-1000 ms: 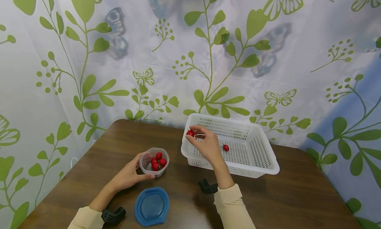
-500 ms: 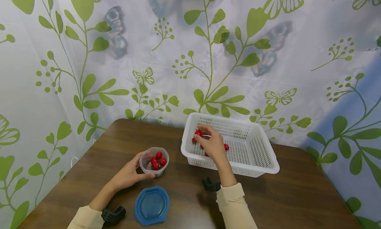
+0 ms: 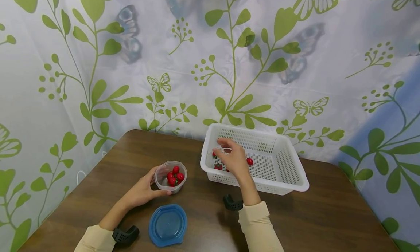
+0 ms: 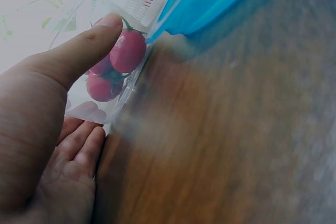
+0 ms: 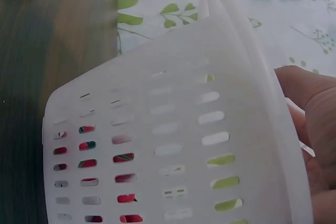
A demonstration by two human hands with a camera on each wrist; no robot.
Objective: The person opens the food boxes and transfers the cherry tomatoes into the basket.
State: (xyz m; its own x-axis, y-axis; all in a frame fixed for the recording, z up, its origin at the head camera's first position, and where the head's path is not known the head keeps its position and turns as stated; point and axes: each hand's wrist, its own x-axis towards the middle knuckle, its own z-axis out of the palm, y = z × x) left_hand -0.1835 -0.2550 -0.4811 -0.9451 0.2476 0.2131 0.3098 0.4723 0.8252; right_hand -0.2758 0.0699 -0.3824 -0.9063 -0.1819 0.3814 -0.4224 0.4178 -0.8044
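My left hand [image 3: 139,192] holds a small clear plastic tub [image 3: 160,178], its thumb on the near side and its fingers round the far side. Several red cherry tomatoes [image 3: 172,179] lie in the tub. In the left wrist view, tomatoes [image 4: 128,51] with green stems show through its wall, below the thumb. Over the left part of a white perforated basket [image 3: 292,157], my right hand [image 3: 236,161] hovers with thumb and fingers apart and nothing between them. A cherry tomato [image 3: 218,166] lies under it. Another tomato [image 3: 250,161] sits farther right; the hand partly hides others.
A blue lid [image 3: 168,225] lies on the brown wooden table [image 3: 321,215], in front of the tub. The basket stands near the table's back edge, before a leaf-patterned curtain [image 3: 183,95]. In the right wrist view, the basket's slotted wall [image 5: 142,82] stands between camera and tomatoes.
My right hand moved right over the basket with a cherry tomato, then let it go; that tomato now lies inside the basket. The left hand and tub have stayed put.
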